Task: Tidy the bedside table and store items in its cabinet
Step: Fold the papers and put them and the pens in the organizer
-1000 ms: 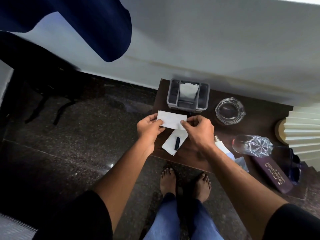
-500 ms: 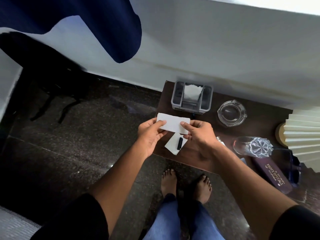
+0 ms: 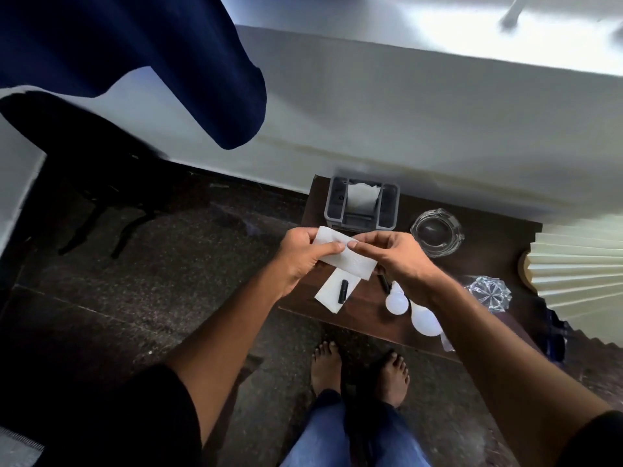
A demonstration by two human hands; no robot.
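A white tissue is held above the dark wooden bedside table. My left hand pinches its left end and my right hand pinches it near the middle, thumb on top. Under the hands a second white tissue lies flat on the table with a small black cap-like piece on it. A grey tissue holder with a white tissue sticking up stands at the table's back left.
A clear glass ashtray, a cut-glass tumbler lying on its side, two white bulb-like shapes and a pleated cream lampshade crowd the table's right side. Dark curtain hangs at upper left. My bare feet stand on dark stone floor.
My hands have come closer together on the tissue, which now looks narrower and tilted. The camera has tipped, showing more of the wall and the white bulb shapes.
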